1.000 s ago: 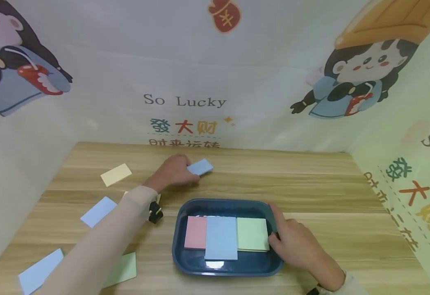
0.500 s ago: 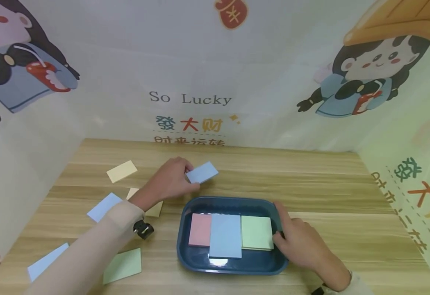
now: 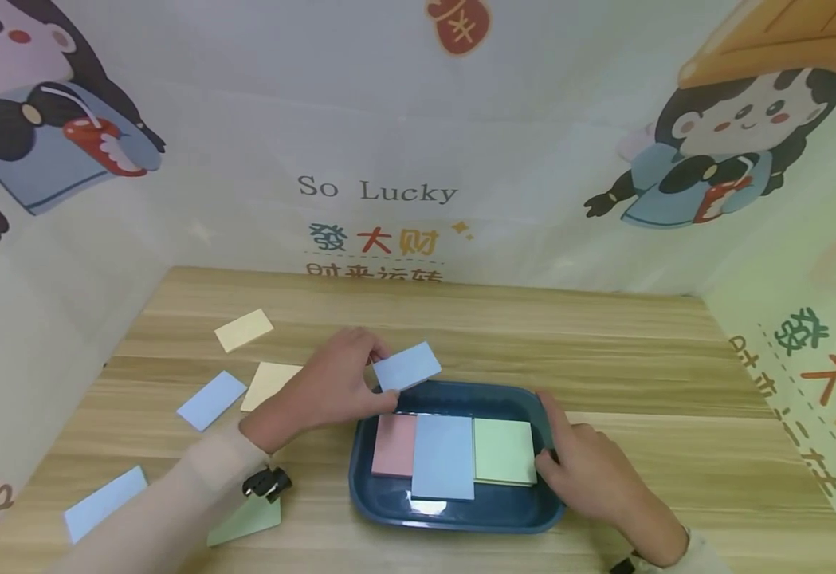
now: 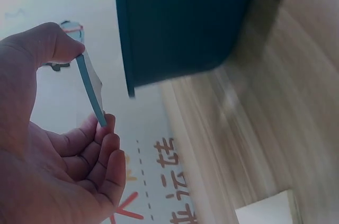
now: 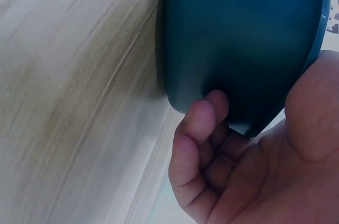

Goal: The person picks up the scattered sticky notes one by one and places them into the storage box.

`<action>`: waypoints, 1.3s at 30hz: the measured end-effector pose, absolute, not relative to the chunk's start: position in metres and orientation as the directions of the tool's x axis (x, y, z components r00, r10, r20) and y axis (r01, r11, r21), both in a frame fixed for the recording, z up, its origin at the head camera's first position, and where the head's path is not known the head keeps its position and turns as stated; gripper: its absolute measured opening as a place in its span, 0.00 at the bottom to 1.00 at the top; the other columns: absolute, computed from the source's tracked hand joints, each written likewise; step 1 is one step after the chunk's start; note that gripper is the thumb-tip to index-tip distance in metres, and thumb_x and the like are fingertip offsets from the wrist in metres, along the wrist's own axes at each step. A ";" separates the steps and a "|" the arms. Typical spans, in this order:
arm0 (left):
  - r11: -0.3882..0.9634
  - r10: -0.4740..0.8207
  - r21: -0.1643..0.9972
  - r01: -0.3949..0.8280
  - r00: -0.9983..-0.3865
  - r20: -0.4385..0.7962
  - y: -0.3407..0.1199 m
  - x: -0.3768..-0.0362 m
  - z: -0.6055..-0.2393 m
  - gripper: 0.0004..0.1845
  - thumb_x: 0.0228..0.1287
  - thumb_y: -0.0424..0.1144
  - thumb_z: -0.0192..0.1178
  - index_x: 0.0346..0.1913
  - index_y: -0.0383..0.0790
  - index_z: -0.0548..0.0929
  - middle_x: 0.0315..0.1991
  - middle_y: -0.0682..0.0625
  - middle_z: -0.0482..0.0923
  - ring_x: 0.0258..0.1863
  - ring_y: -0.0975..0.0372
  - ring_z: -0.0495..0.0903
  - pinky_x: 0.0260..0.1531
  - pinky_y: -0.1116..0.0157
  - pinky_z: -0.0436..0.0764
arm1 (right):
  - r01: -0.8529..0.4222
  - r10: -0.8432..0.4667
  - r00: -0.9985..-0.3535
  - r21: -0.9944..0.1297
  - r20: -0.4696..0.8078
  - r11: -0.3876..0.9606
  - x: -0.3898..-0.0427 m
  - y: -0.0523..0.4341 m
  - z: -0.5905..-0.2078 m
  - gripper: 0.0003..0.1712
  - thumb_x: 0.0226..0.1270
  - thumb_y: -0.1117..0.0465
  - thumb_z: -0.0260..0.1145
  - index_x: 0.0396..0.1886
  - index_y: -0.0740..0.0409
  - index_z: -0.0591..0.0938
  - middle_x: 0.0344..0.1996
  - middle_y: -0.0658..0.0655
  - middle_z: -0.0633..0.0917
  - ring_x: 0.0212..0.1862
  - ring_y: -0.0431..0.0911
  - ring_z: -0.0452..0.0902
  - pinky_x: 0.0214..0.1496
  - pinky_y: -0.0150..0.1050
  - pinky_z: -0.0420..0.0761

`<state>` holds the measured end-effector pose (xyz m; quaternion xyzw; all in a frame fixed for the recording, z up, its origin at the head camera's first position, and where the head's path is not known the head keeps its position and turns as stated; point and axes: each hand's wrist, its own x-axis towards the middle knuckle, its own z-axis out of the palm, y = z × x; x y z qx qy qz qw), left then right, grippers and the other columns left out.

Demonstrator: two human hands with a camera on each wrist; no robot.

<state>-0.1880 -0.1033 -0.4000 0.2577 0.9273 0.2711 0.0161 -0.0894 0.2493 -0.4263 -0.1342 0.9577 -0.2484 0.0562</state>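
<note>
In the head view, my left hand [image 3: 342, 379] pinches a light blue sticky note pad [image 3: 409, 365] by its left end, held above the back left rim of a dark blue tray [image 3: 461, 518]. The left wrist view has that pad [image 4: 91, 89] between thumb and fingertips, edge-on and apart from the tray. Side by side in the tray lie a pink pad [image 3: 394, 446], a larger blue pad [image 3: 443, 458] and a light green pad [image 3: 505, 452]. My right hand [image 3: 593, 470] grips the tray's right side; in the right wrist view its curled fingers [image 5: 198, 123] press against the outer wall.
Left of the tray, two yellow pads [image 3: 244, 330], two blue pads [image 3: 212, 400] and a green pad [image 3: 249, 520] lie scattered on the wooden table [image 3: 676, 375]. My left forearm partly covers the green one. A printed cloth [image 3: 532, 143] encloses the table's back and sides.
My left hand has lifted the blue sticky note pad from the back of the table and brought it nearer to the tray. My right hand keeps its grip. The head view has shifted slightly.
</note>
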 end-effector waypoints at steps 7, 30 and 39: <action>0.728 0.515 0.447 0.520 -0.845 0.143 -0.102 -0.159 -0.396 0.24 0.60 0.49 0.77 0.50 0.33 0.86 0.46 0.47 0.82 0.48 0.54 0.77 0.48 0.55 0.83 | -0.225 -0.286 -0.957 -0.502 -0.047 0.835 -0.090 0.249 -0.426 0.45 0.70 0.68 0.63 0.85 0.70 0.59 0.13 0.45 0.69 0.13 0.36 0.64 0.15 0.34 0.66; 0.805 0.592 -0.164 0.571 -0.792 0.147 -0.069 -0.108 -0.398 0.36 0.70 0.63 0.69 0.35 0.25 0.87 0.32 0.37 0.83 0.35 0.50 0.78 0.39 0.55 0.80 | -0.222 -0.289 -0.955 -0.505 -0.058 0.834 -0.092 0.251 -0.426 0.45 0.71 0.68 0.62 0.85 0.68 0.58 0.13 0.45 0.70 0.13 0.37 0.64 0.16 0.34 0.67; 0.810 0.562 -0.277 0.517 -0.818 0.119 -0.050 -0.096 -0.402 0.28 0.62 0.59 0.74 0.42 0.33 0.92 0.30 0.37 0.87 0.31 0.49 0.83 0.31 0.56 0.85 | -0.227 -0.293 -0.954 -0.505 -0.056 0.833 -0.091 0.250 -0.426 0.45 0.70 0.68 0.62 0.85 0.68 0.59 0.14 0.45 0.70 0.14 0.37 0.64 0.16 0.35 0.67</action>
